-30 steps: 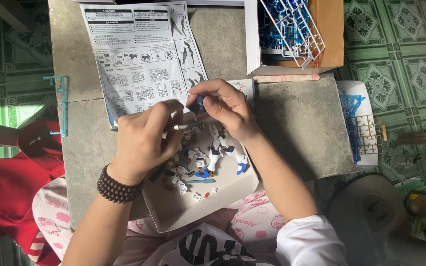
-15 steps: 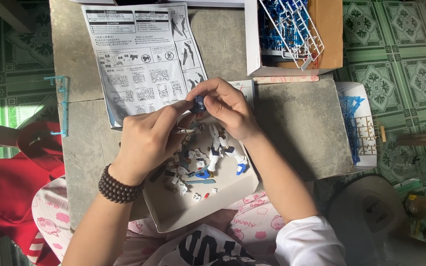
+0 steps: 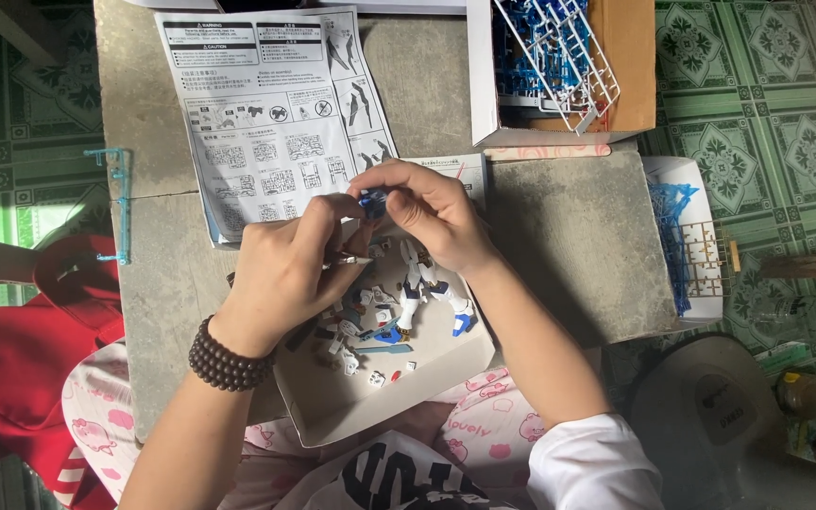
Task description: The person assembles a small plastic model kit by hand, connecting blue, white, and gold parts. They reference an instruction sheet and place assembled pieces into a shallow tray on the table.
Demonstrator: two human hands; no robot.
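My left hand [image 3: 290, 269] and my right hand [image 3: 427, 212] meet over a shallow white cardboard tray [image 3: 332, 406] on a grey stone table [image 3: 559, 236]. Between the fingertips of both hands sits a small blue plastic model part [image 3: 373, 200]; my right fingers pinch it and my left fingers press against it. A dark bead bracelet [image 3: 229, 359] circles my left wrist. In the tray lie several small white, blue and red model pieces, including a partly built white and blue figure [image 3: 427, 288].
A printed instruction sheet [image 3: 271, 113] lies on the table behind my hands. An open box [image 3: 630, 66] at the back right holds blue and white part frames [image 3: 554, 47]. A thin light-blue frame [image 3: 120, 203] hangs at the table's left edge. More part frames [image 3: 687, 236] lie right of the table on the green tiled floor.
My hands have closed in on each other slightly around the small blue part, with my left fingers shifting up toward it. The tray and pieces have not moved.
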